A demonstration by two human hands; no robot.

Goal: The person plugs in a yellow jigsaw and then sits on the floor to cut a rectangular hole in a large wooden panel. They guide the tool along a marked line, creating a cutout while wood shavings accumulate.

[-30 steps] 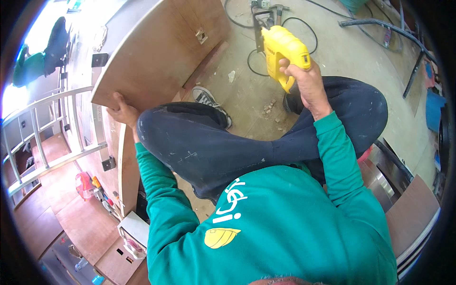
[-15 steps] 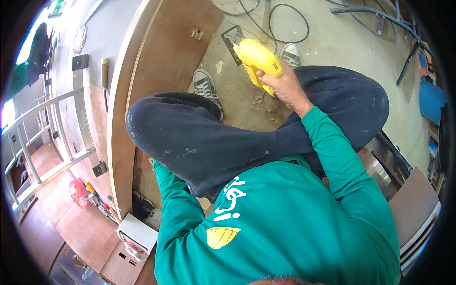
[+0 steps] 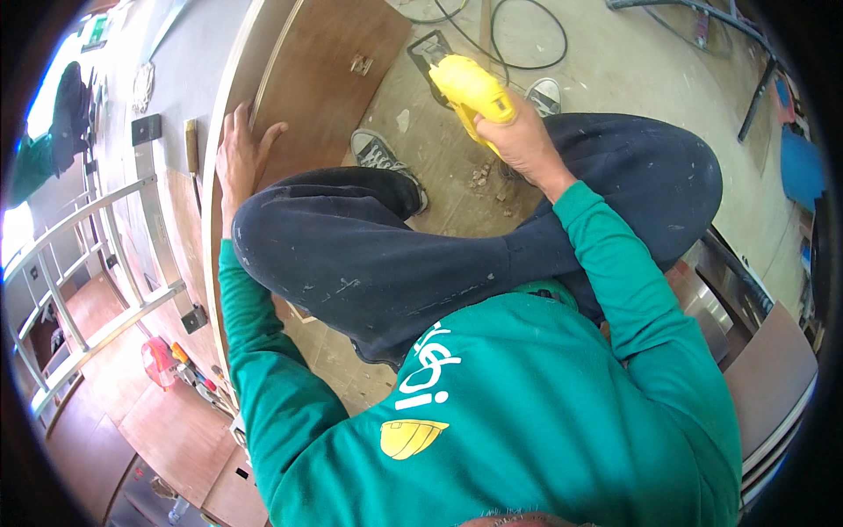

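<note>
My right hand (image 3: 525, 145) is wrapped round the handle of a yellow jigsaw (image 3: 470, 86), held between my feet. Its black base plate (image 3: 430, 63) faces the brown wooden panel. My left hand (image 3: 241, 158) rests on the edge of that wooden panel (image 3: 320, 75), its fingers stretched out and the thumb spread apart over the inner face. A small cut-out with splintered edges (image 3: 361, 65) shows in the panel. The jigsaw's blade cannot be made out.
A black cable (image 3: 566, 51) loops on the floor past the jigsaw. Small wood scraps (image 3: 481, 177) lie between my shoes. At left stand an aluminium ladder (image 3: 114, 325) and a wooden-handled tool (image 3: 191, 147). A blue bucket (image 3: 801, 167) and metal-framed stand (image 3: 751, 97) are at right.
My left hand has come up from out of sight beside my leg onto the panel's edge. The jigsaw has shifted slightly left, still in my right hand.
</note>
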